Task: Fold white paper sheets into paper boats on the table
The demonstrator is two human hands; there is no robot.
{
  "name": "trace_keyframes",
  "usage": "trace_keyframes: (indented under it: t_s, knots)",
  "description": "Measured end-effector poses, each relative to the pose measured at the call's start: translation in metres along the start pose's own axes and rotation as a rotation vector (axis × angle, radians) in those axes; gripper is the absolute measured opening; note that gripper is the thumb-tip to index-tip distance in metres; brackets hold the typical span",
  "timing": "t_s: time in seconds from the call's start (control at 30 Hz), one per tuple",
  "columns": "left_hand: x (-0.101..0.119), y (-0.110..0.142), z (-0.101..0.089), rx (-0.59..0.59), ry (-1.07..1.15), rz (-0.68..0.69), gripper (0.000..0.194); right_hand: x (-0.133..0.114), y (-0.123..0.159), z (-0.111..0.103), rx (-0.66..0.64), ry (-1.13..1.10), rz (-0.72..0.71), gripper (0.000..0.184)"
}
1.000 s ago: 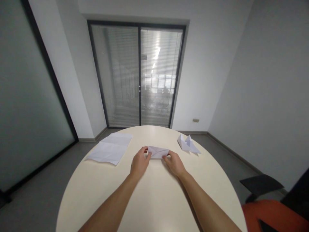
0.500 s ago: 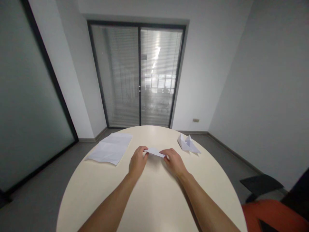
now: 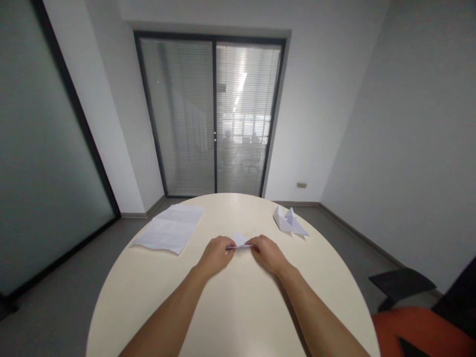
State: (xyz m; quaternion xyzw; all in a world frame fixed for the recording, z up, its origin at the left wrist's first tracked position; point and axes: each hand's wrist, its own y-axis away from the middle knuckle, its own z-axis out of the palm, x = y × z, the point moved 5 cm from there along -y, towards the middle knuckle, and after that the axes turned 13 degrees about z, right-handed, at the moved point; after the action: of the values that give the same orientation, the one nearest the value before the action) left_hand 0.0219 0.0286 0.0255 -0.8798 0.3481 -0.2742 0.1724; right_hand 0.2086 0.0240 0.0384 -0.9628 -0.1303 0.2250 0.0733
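Note:
Between my two hands is a small folded piece of white paper [image 3: 240, 241], with a pointed part rising at its middle. My left hand [image 3: 217, 254] pinches its left end, fingers closed over the edge. On the opposite end, my right hand [image 3: 267, 253] grips the paper between thumb and fingers. Both hands are low over the middle of the round table; whether the paper touches the tabletop I cannot tell. The fingertips partly hide the paper's ends.
White paper sheets [image 3: 169, 228] with creases lie at the table's left edge. A folded paper boat [image 3: 290, 223] sits at the right. The round cream table [image 3: 241, 307] fills the foreground. An orange-seated chair [image 3: 420, 329] stands at the lower right.
Both hands have come a little closer together and lower, toward me. The folded paper has moved with them, and its pointed middle now stands up more clearly.

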Motion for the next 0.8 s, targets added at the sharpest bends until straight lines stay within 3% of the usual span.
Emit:
trace_keyframes:
  t_s: [0.33, 0.6, 0.7, 0.8]
  knots:
    - [-0.007, 0.002, 0.000, 0.044, 0.001, -0.134, 0.032, 0.002, -0.002, 0.000, 0.021, -0.049, 0.107, 0.034]
    - [-0.007, 0.001, 0.004, 0.043, -0.072, -0.106, 0.047, 0.003, -0.006, 0.008, 0.053, -0.110, 0.099, 0.038]
    - [-0.002, 0.001, 0.004, 0.044, -0.078, -0.040, 0.053, 0.000, -0.006, 0.008, 0.074, -0.134, 0.048, 0.041]
    - [0.001, 0.001, 0.004, 0.017, -0.125, -0.002, 0.044, -0.006, -0.005, 0.008, 0.120, -0.127, -0.086, 0.042]
